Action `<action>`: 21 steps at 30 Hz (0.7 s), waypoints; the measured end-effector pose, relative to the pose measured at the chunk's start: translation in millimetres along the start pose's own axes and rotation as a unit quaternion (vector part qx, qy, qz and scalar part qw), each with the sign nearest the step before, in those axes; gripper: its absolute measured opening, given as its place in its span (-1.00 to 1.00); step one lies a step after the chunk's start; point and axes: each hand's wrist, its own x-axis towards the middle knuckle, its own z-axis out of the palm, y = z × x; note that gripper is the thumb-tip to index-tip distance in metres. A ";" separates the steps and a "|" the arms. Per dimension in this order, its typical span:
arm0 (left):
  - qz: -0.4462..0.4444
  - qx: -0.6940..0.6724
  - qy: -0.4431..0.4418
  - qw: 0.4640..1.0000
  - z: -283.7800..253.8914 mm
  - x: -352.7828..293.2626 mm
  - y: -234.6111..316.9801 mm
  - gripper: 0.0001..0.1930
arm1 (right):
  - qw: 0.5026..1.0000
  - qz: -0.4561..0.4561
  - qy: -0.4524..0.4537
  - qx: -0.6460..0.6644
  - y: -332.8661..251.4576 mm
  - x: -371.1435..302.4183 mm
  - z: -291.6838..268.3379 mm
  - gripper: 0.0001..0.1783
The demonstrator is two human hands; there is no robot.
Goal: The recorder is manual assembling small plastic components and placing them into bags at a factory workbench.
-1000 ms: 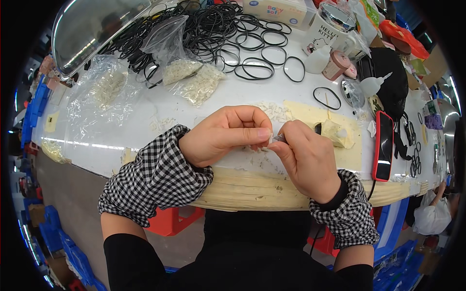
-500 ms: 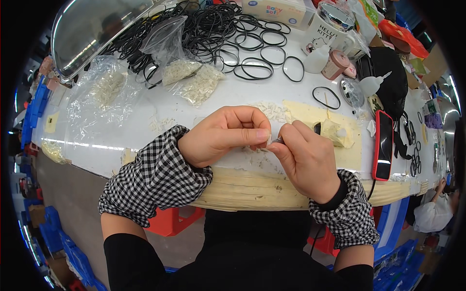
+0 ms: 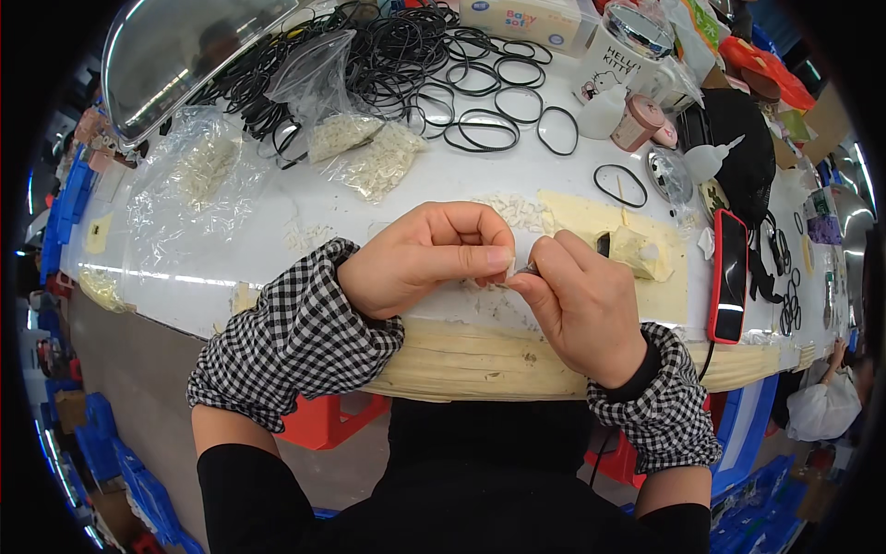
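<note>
My left hand (image 3: 420, 254) pinches a tiny whitish piece (image 3: 510, 268) between thumb and forefinger above the table's near edge. Close beside it, my right hand (image 3: 589, 305) is closed around a small grey tool, whose metal-looking tip (image 3: 529, 269) shows at the fingertips; its kind is hidden by the fingers. The tip points at the pinched piece, and I cannot tell whether they touch. Just beyond both hands lies a loose heap of small white pieces (image 3: 519, 212). A yellowish wrapped lump (image 3: 641, 255) sits right of my right hand on a pale yellow sheet (image 3: 669, 291).
Clear bags of white pieces (image 3: 377, 162) lie beyond my left hand, with a tangle of black rubber rings (image 3: 388, 55) behind. To the right are a red-cased phone (image 3: 728, 277), a squeeze bottle (image 3: 706, 162) and a white mug (image 3: 616, 65). Yellow tape (image 3: 461, 360) covers the front edge.
</note>
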 end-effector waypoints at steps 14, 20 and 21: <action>-0.005 -0.016 0.060 0.998 0.8 -1.8 2.5 -0.87 | 0.994 0.060 0.041 0.078 3.6 -2.5 -13.8 -0.68; -0.005 0.009 0.127 0.992 -1.7 -1.2 0.7 -0.91 | 0.988 0.143 0.047 0.029 8.5 -30.1 -30.3 -0.89; -0.012 0.012 0.136 0.991 -0.3 -2.1 0.0 -0.91 | 0.988 0.145 0.038 0.037 7.9 -34.7 -27.2 -0.89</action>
